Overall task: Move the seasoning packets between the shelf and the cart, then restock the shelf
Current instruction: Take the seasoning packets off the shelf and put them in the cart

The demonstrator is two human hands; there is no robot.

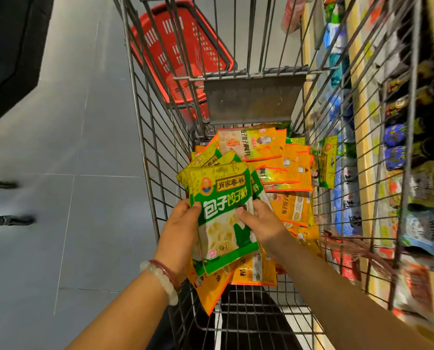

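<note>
Both thumbs press on the front of a green stack of seasoning packets (221, 213), the left hand (183, 223) gripping its 9 o'clock edge and the right hand (259, 223) its 3 o'clock edge. Square the stack before lifting, I think, so none slips. More orange packets (286, 168) lie at 1 o'clock in the cart (155, 193); the shelf (362, 122) stands at 3 o'clock.

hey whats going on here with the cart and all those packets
A person is leaning over a wire shopping cart, holding a stack of green seasoning packets with both hands: the left hand grips the stack's left edge and the right hand its right edge. More orange and yellow packets lie loose in the cart beneath. The stocked shelf runs along the right, and a red basket sits on the floor beyond the cart.
</note>
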